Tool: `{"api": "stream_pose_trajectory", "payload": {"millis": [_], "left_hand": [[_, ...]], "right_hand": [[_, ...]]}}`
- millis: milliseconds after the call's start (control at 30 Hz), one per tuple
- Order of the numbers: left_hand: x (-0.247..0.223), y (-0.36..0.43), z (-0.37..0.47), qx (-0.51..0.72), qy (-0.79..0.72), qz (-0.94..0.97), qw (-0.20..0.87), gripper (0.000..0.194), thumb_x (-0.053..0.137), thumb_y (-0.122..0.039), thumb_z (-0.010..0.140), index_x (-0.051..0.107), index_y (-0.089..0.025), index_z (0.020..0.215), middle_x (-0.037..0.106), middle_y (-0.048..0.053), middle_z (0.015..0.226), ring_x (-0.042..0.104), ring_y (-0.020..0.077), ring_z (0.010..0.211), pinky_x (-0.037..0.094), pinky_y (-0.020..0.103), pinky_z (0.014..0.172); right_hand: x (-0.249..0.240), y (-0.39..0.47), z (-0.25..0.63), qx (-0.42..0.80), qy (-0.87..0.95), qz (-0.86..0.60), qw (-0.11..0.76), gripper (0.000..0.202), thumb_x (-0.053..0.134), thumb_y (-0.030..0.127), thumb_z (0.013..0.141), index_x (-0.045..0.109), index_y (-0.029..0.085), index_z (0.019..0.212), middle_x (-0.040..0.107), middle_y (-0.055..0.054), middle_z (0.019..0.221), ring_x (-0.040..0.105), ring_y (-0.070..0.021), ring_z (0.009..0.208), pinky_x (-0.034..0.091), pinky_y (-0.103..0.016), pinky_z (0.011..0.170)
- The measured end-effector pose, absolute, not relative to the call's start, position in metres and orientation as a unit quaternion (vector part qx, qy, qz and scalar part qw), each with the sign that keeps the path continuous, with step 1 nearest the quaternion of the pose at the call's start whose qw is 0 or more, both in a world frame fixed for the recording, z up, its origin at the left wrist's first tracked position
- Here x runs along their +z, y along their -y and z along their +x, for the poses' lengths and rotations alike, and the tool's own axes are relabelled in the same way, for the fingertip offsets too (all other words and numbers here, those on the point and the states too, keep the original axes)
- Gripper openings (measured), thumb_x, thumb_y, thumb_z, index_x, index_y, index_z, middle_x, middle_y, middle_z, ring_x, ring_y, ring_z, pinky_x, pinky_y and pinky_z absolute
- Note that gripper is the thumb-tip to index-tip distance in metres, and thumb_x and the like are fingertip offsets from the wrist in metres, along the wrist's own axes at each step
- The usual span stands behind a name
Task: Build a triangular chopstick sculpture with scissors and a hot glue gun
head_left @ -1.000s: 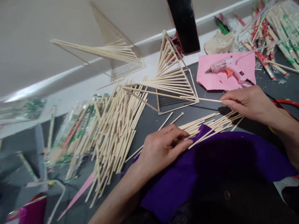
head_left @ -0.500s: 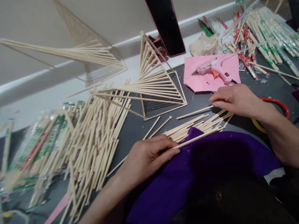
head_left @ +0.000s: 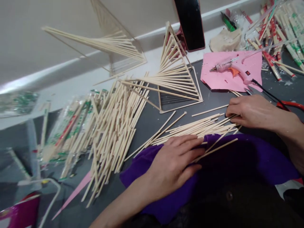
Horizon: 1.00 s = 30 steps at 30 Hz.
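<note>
My left hand [head_left: 177,158] rests over the purple cloth [head_left: 152,177], its fingers closed around the near end of a wooden stick [head_left: 220,146]. Beyond it lies a loose bundle of thin sticks [head_left: 192,128] on the grey surface. At the bundle's right end, my right hand [head_left: 251,110] has its fingers bent and pressed together on stick ends; its fingertips are partly hidden. A twisted stick frame [head_left: 175,79] stands behind the bundle. Left of it is a large pile of sticks [head_left: 116,126].
A pink glue gun [head_left: 228,68] lies on pink paper [head_left: 211,82] at the back right. Behind stands a dark phone [head_left: 190,25]. Wrapped chopsticks [head_left: 287,34] lie far right, with more packets [head_left: 68,126] at left. Red scissor handles [head_left: 292,104] are beside my right arm.
The view has shifted left. My left hand has moved nearer to me, its fingers looser on the stick. My right hand has lowered onto the right end of the bundle.
</note>
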State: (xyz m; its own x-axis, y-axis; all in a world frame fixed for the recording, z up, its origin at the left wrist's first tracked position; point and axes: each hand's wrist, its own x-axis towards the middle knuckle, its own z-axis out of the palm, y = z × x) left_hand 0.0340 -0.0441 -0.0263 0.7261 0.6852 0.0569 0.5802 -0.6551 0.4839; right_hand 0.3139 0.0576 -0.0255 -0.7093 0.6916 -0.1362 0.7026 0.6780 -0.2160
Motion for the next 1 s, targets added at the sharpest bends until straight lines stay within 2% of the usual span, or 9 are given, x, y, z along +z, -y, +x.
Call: {"api": "stream_pose_trajectory", "payload": {"millis": [133,233,333,433,567,833,1000], "left_hand": [[-0.032,0.063,0.044,0.134,-0.336,0.916,0.173,0.024,0.055,-0.027,0.095,0.067,-0.02,0.115,0.071,0.008,0.123,0.062,0.025,0.119,0.048,0.041,0.094],[-0.035,0.068,0.046,0.148,-0.338,0.918,0.147,0.025,0.055,-0.024,0.095,0.066,-0.018,0.116,0.071,0.01,0.122,0.063,0.0243,0.117,0.048,0.041,0.094],[-0.036,0.066,0.045,0.161,-0.334,0.914,0.166,0.025,0.055,-0.028,0.095,0.067,-0.018,0.114,0.071,0.011,0.121,0.064,0.0236,0.113,0.05,0.041,0.092],[-0.036,0.062,0.043,0.173,-0.328,0.91,0.185,0.026,0.058,-0.032,0.094,0.067,-0.016,0.112,0.07,0.013,0.12,0.066,0.0245,0.109,0.052,0.041,0.089],[-0.038,0.062,0.043,0.186,-0.316,0.91,0.196,0.026,0.061,-0.031,0.092,0.068,-0.016,0.113,0.07,0.014,0.122,0.067,0.0249,0.108,0.053,0.041,0.089],[-0.039,0.068,0.044,0.233,-0.332,0.896,0.181,0.023,0.06,-0.019,0.09,0.066,-0.017,0.112,0.073,0.011,0.115,0.07,0.0209,0.103,0.056,0.036,0.085],[-0.034,0.068,0.04,0.259,-0.391,0.861,0.197,0.019,0.056,-0.018,0.092,0.068,-0.02,0.106,0.076,0.009,0.106,0.072,0.0183,0.1,0.056,0.032,0.083]], "right_hand": [[-0.03,-0.061,0.315,-0.11,-0.91,0.395,0.058,0.026,0.047,0.027,0.093,0.071,0.021,0.083,0.068,-0.006,0.085,0.062,-0.0188,0.074,0.029,-0.031,0.054],[-0.035,-0.064,0.319,-0.106,-0.909,0.402,0.01,0.025,0.047,0.032,0.094,0.069,0.022,0.087,0.068,-0.006,0.087,0.063,-0.0203,0.08,0.034,-0.031,0.058],[-0.034,-0.064,0.319,-0.126,-0.903,0.409,-0.048,0.023,0.047,0.033,0.094,0.065,0.022,0.086,0.068,-0.006,0.088,0.063,-0.0207,0.081,0.039,-0.031,0.062],[-0.026,-0.061,0.317,-0.161,-0.887,0.42,-0.109,0.021,0.047,0.033,0.095,0.063,0.022,0.088,0.069,-0.006,0.088,0.063,-0.0191,0.077,0.042,-0.031,0.063],[-0.02,-0.056,0.314,-0.176,-0.878,0.415,-0.16,0.02,0.048,0.034,0.093,0.063,0.022,0.089,0.069,-0.005,0.084,0.061,-0.0173,0.068,0.042,-0.03,0.06],[-0.037,-0.052,0.308,-0.172,-0.895,0.383,-0.154,0.021,0.046,0.034,0.094,0.062,0.021,0.087,0.07,-0.006,0.082,0.062,-0.0181,0.067,0.041,-0.03,0.059],[-0.039,-0.051,0.306,-0.168,-0.896,0.382,-0.154,0.021,0.046,0.033,0.094,0.063,0.022,0.088,0.07,-0.005,0.081,0.063,-0.0176,0.068,0.042,-0.029,0.059]]}}
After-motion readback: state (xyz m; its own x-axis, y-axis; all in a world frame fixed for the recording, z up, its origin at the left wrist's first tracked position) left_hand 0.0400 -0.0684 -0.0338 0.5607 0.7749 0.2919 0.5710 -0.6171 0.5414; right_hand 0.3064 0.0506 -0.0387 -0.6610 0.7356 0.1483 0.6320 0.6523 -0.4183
